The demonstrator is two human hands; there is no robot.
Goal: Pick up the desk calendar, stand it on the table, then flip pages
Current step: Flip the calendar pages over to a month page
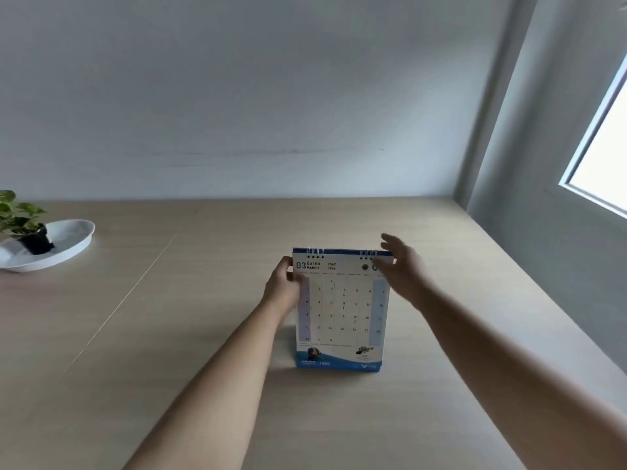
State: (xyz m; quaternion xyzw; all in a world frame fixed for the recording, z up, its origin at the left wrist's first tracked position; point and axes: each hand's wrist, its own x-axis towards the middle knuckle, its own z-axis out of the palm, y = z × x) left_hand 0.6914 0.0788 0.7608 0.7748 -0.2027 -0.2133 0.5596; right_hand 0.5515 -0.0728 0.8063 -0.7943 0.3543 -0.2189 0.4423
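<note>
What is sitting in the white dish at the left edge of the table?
The white dish holds a small black pot with a leafy green plant. The pot hides the dish floor beneath it, and the frame edge cuts off the dish's left side.

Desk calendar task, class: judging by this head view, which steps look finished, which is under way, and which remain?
Done: the desk calendar stands upright on the table, showing March. In hand: the left hand grips its upper left edge, while the right hand, fingers spread, is at the top right corner by the spiral binding. Left: the March page is not yet turned over, so flipping remains.
</note>
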